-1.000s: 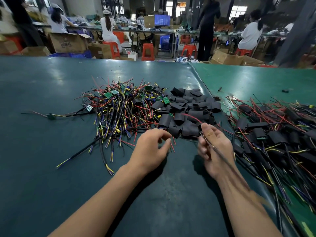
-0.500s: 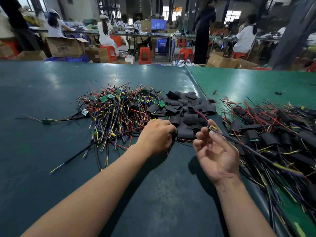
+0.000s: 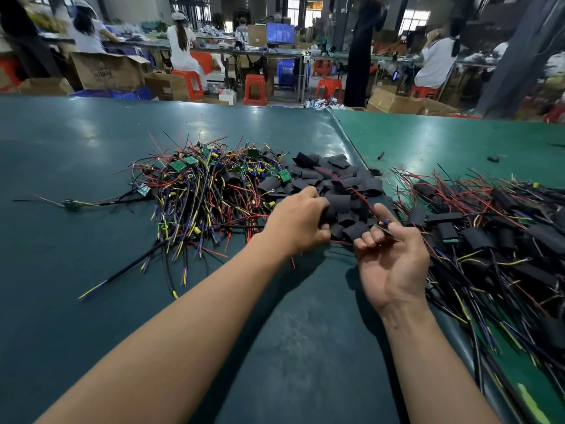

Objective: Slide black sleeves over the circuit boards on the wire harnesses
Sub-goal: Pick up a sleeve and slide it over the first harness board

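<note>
A heap of loose black sleeves (image 3: 339, 185) lies mid-table. My left hand (image 3: 298, 223) reaches into its near edge, fingers curled round one black sleeve (image 3: 328, 214). My right hand (image 3: 391, 255), palm up, pinches a small circuit board (image 3: 383, 228) of a wire harness between thumb and fingers; its wires trail off to the right. To the left lies a tangle of bare wire harnesses (image 3: 201, 194) with green boards. On the right sits a pile of sleeved harnesses (image 3: 489, 237).
The dark green table mat (image 3: 76, 270) meets a lighter green mat (image 3: 443, 142) at a seam. One stray harness (image 3: 72, 205) lies far left. Small black bits (image 3: 492, 159) lie on the lighter mat. Beyond the far edge are people, cardboard boxes and red stools.
My left hand moved forward into the black sleeve heap and closed on a sleeve. My right hand turned palm up and lifted the board end of its harness toward the heap.
</note>
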### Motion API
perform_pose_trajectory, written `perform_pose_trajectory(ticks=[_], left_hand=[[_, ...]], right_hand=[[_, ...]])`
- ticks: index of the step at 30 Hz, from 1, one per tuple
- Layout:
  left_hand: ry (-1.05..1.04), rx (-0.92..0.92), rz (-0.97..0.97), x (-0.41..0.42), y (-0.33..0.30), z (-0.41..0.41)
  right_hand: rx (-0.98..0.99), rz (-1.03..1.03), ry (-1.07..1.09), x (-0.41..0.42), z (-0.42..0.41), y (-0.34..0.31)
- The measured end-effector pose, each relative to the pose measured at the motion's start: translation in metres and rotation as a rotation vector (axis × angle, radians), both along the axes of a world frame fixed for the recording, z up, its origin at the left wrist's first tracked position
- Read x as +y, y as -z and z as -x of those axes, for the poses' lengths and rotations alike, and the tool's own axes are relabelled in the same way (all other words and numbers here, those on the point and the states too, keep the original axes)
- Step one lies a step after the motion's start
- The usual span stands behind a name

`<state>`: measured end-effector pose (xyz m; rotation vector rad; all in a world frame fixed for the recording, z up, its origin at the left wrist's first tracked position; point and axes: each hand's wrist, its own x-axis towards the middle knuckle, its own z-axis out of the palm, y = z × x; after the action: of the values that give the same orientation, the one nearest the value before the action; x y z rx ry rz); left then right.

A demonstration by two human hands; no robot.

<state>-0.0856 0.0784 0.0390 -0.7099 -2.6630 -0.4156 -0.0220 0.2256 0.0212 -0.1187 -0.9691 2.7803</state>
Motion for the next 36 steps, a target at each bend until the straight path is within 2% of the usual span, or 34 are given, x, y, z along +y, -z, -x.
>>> perform_pose_trajectory(ticks=[3, 5, 7, 8, 12, 16, 23, 32, 36], left_hand=[[-0.017, 0.118, -0.296, -0.029, -0.001, -0.019], [-0.087, 0.207, -0.567, -0.052, -0.002, -0.035], [-0.176, 0.209, -0.784, -0.075, 0.003, -0.056], [-0.194, 0.178, -0.805, -0.087, 0.008, -0.067], [-0.104, 0.016, -0.678, -0.121, 0.034, -0.103], [-0.084, 0.008, -0.693, -0.125, 0.038, -0.099], [-0.013, 0.093, -0.622, -0.124, 0.043, -0.09], [0.082, 0.046, -0.592, -0.122, 0.042, -0.089], [0.099, 0.028, -0.637, -0.12, 0.041, -0.091]], right_hand=[[0.006, 0.021, -0.044, 0.0, -0.004, 0.0], [-0.002, -0.007, -0.094, -0.003, -0.005, -0.002], [-0.022, -0.072, -0.123, -0.01, -0.006, -0.002], [-0.031, -0.118, -0.122, -0.014, -0.006, -0.002], [-0.001, -0.285, -0.14, -0.024, -0.006, 0.004], [0.032, -0.365, -0.149, -0.029, -0.009, 0.005], [0.037, -0.304, -0.097, -0.03, -0.01, 0.002], [0.002, -0.245, -0.031, -0.029, -0.009, 0.002], [-0.025, -0.267, -0.036, -0.033, -0.007, 0.007]])
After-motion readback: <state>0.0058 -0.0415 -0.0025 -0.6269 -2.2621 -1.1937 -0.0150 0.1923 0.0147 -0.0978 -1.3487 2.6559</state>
